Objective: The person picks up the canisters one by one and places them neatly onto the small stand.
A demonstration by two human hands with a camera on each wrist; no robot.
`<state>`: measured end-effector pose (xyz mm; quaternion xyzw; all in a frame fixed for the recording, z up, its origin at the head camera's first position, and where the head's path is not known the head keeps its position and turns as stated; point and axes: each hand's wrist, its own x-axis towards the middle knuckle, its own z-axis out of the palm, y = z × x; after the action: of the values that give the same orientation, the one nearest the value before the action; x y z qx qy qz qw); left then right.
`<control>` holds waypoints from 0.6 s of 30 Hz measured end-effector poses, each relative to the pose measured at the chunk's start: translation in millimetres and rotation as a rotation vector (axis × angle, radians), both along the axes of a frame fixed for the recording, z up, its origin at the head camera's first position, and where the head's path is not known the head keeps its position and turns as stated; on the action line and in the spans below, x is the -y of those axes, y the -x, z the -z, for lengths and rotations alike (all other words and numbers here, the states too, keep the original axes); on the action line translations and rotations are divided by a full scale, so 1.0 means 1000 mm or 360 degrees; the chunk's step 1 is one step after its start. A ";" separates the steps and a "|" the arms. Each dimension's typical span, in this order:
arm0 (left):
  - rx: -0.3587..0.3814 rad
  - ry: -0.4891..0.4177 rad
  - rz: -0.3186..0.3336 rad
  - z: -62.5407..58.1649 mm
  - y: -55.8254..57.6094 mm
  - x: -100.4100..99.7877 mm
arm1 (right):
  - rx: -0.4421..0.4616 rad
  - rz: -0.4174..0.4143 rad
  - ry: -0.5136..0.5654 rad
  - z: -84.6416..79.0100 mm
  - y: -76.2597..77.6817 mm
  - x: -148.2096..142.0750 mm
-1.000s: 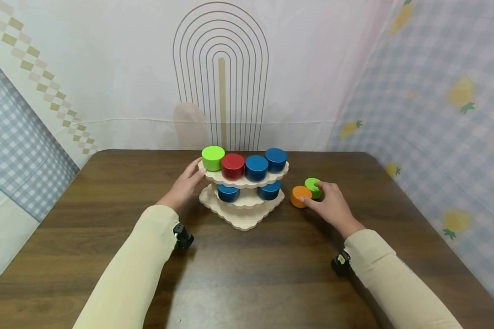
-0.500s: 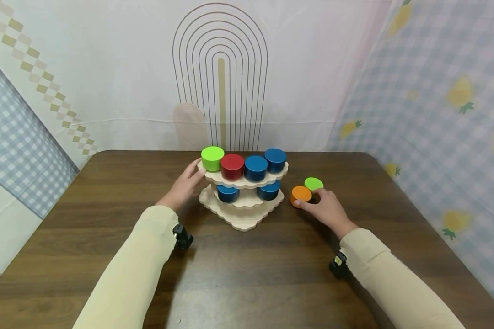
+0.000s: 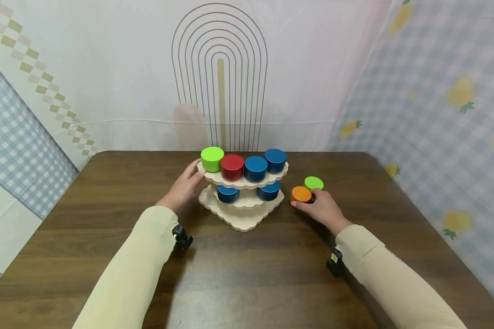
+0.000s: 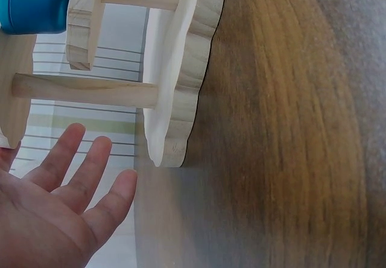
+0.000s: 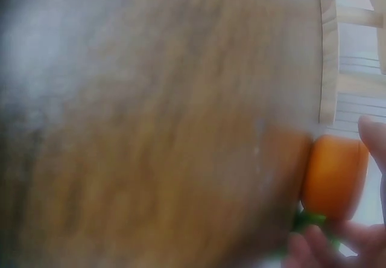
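Note:
A tiered wooden stand (image 3: 242,222) with scalloped edges sits on the table. My left hand (image 3: 184,188) holds the left corner of its top tier, thumb at the front edge. In the left wrist view the other fingers (image 4: 90,168) are spread and nearly straight below that tier. Right of the stand, my right hand (image 3: 323,208) grips an orange cylinder (image 3: 301,194), thumb at its near left side and fingers at its right. The right wrist view shows the orange cylinder (image 5: 333,174) low against the table. A green cylinder (image 3: 314,183) stands just behind, partly hidden by the fingers.
The top tier carries a green cylinder (image 3: 212,158), a red one (image 3: 232,167) and two blue ones (image 3: 255,168). Two more blue cylinders (image 3: 228,193) stand on the middle tier. Patterned cloth (image 3: 296,77) hangs behind the brown table (image 3: 247,278).
My right hand has drawn back from the green cylinder and moved left, its thumb sliding down the orange cylinder's near side and its fingers coming beside it. The left hand stays put.

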<state>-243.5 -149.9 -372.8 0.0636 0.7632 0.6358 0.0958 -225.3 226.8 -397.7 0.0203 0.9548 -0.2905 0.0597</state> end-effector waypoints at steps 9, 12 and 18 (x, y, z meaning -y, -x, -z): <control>-0.0035 0.0024 -0.0012 0.000 -0.001 -0.002 | -0.0074 -0.0031 -0.0028 0.003 0.004 0.006; -0.0041 0.0049 -0.0010 0.000 -0.001 -0.002 | -0.0076 -0.0029 -0.0002 0.004 0.004 0.006; -0.0028 0.0001 -0.0005 0.000 -0.001 -0.002 | -0.0087 -0.0059 0.0072 0.004 0.003 0.007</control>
<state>-242.5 -148.2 -372.3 0.0681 0.7644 0.6350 0.0882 -228.6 219.7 -402.0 -0.0065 0.9495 -0.3114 0.0392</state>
